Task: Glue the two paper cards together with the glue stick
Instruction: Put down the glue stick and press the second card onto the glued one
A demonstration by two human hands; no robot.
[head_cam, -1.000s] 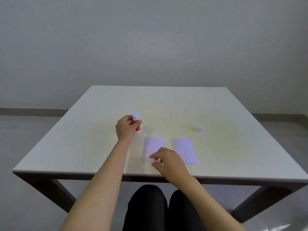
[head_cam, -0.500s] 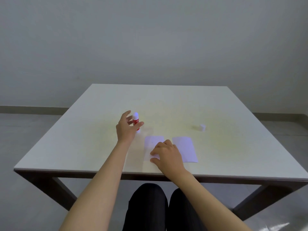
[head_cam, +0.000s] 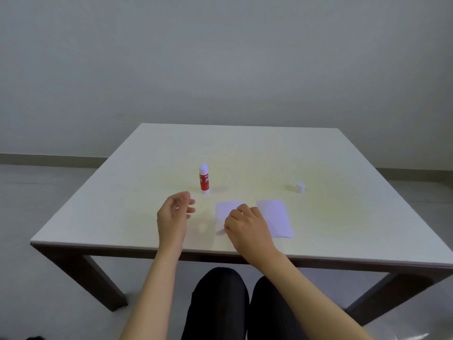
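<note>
- The left hand [head_cam: 174, 215] hovers over the tabletop [head_cam: 137, 192] with its fingers loosely curled and spread apart, holding nothing; it is blurred at the fingertips
- The right hand [head_cam: 247, 228] rests on the left paper card [head_cam: 226, 209], fingers bent down onto the sheet and covering its near part; the near left corner of that card seems slightly lifted beside the thumb, though whether the fingers pinch it or merely press it I cannot tell
- The right paper card [head_cam: 275, 218] lies flat just beside the right hand, apart from the left card by a narrow strip of bare tabletop
- The glue stick [head_cam: 204, 179] stands upright beyond the left hand and clear of it, red body with a white top, uncapped as far as can be judged
- A small white cap [head_cam: 300, 187] sits well apart to the right, beyond the right card
- Both bare forearms reach in from the near edge, and dark-clad knees show below the tabletop
- The tabletop is pale, on dark legs, with a grey wall behind
</note>
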